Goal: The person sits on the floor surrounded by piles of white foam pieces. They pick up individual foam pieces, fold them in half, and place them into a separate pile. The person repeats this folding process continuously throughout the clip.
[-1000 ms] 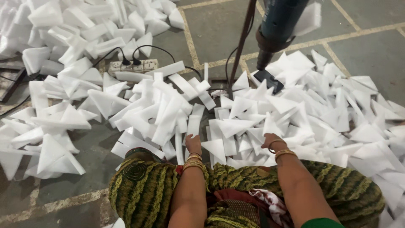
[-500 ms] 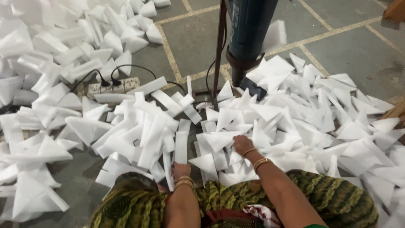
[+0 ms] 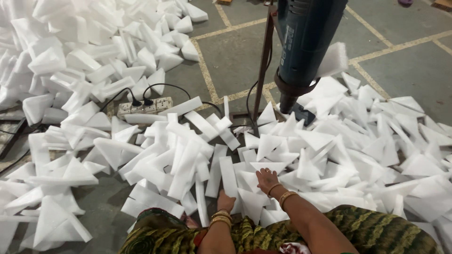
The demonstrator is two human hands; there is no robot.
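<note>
White foam everywhere, basically. From the head camera you're looking down at a grey tiled floor (image 3: 235,56) buried under flat white triangular foam pieces (image 3: 310,138) and long white rectangular foam strips (image 3: 230,176).

Right hand (image 3: 266,179) lies flat and spread, palm down, on a white foam triangle (image 3: 263,165) in the pile just ahead of the knees. It's pressing on it, not wrapped around anything, fingers loose and open. Gold bangles (image 3: 285,196) sit on that wrist.

Left hand (image 3: 226,201) is lower and closer to the body, at the near end of one of those foam strips, touching it. Can't tell if the fingers are curled under the strip or just resting against it, since the hand is seen from behind.

Beyond the right hand, a dark teal power tool (image 3: 306,42) hangs nose down on a dark metal stand (image 3: 262,66), with a small white foam block (image 3: 333,59) just beside its body. There's a pale label strip down the tool's side, too small to make out.

Off beyond the left hand, a white power strip (image 3: 144,107) lies among the foam with black cables (image 3: 160,87) plugged in. A green patterned garment (image 3: 372,230) covers the lap at the bottom.
</note>
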